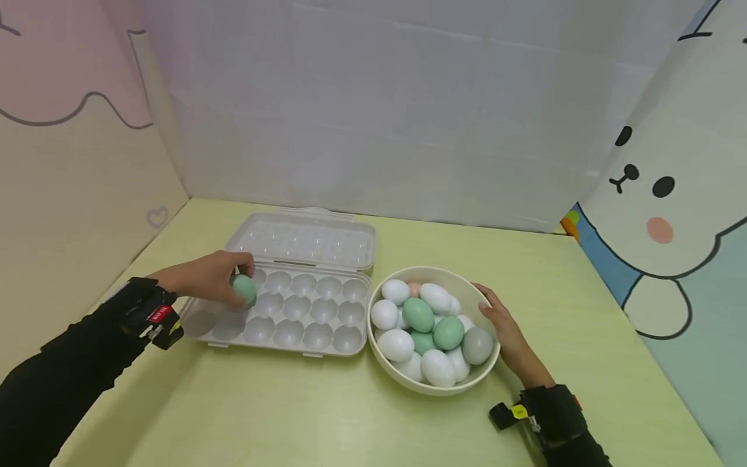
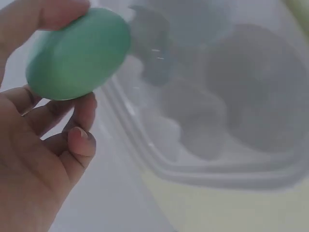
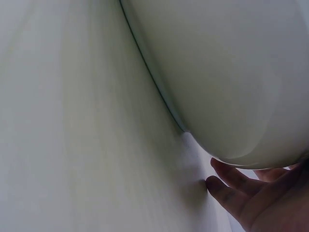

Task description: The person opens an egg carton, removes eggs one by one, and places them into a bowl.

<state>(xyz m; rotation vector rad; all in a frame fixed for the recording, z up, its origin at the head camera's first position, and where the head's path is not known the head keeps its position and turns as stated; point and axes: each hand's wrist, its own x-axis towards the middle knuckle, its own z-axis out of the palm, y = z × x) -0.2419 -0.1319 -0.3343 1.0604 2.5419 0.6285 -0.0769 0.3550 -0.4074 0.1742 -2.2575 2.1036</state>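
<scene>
My left hand (image 1: 213,275) pinches a green egg (image 2: 79,55) between thumb and fingers, above the left part of a clear plastic egg carton (image 1: 335,350). The carton lies with its lid (image 1: 309,237) folded back, and the cups in view hold no eggs. To its right stands a cream bowl (image 1: 434,391) heaped with white, green and grey eggs, plus one pinkish egg (image 1: 414,289) partly hidden at the back. My right hand (image 1: 508,331) holds the bowl at its right side, thumb at the rim; in the right wrist view its fingers (image 3: 231,195) lie against the outer wall.
Everything sits on a pale yellow-green table (image 1: 280,415). A white sheet (image 1: 373,117) hangs along the back edge. Decorated panels stand to the left and right, the right one (image 1: 659,194) bearing a cartoon face. The bowl's rim comes close to the carton's right end.
</scene>
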